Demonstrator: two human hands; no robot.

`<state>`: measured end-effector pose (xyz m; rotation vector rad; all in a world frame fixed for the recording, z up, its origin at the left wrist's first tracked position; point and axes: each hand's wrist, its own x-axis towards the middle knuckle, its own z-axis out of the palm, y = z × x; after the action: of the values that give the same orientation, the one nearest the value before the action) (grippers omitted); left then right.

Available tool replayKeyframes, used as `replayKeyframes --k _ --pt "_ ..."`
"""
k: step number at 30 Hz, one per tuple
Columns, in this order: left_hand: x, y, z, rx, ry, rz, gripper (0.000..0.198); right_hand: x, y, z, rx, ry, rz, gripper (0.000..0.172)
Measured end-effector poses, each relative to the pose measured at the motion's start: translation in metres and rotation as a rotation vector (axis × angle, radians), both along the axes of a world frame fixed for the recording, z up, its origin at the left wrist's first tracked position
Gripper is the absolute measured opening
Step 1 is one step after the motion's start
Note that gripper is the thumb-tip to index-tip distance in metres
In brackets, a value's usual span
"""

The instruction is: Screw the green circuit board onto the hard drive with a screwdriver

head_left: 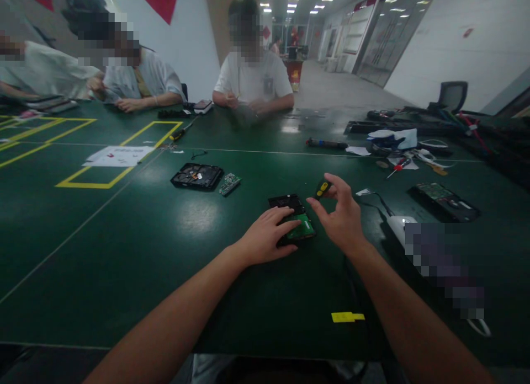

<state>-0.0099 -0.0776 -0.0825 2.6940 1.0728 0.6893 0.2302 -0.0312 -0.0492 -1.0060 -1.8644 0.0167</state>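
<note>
A black hard drive (285, 203) with a green circuit board (304, 228) on top lies on the dark green table (165, 251) in front of me. My left hand (267, 236) rests on the drive, fingers spread flat over the board. My right hand (342, 216) hovers just right of the drive, fingers curled round a small black-and-yellow screwdriver (322, 188) that points down toward the board.
A second opened drive (197, 176) and a loose green board (229, 184) lie further left. Another drive (445, 199), tools, cables and cloths crowd the right side. A white sheet (119, 155) sits in yellow floor-style markings. Three people sit across the table. A yellow label (346, 316) lies near me.
</note>
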Motion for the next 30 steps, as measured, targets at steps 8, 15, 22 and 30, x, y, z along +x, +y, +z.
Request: replayKeyframes --k 8,15,22,30 --pt "-0.0027 0.0019 -0.0028 -0.06 -0.047 0.014 0.074 -0.0005 0.0013 -0.0042 -0.109 0.076 0.041 0.075" --pt "-0.0028 0.0006 0.0031 -0.058 -0.048 -0.014 0.064 -0.0007 0.0003 -0.0015 -0.03 0.024 0.008 0.067" --pt "-0.0031 0.0022 -0.0024 -0.025 -0.013 -0.009 0.054 -0.001 -0.0021 -0.0009 -0.097 0.001 0.027 0.075" --pt "-0.0024 0.0011 -0.0028 -0.007 0.0 -0.012 0.049 -0.0016 -0.0016 -0.001 -0.045 0.007 -0.002 0.074"
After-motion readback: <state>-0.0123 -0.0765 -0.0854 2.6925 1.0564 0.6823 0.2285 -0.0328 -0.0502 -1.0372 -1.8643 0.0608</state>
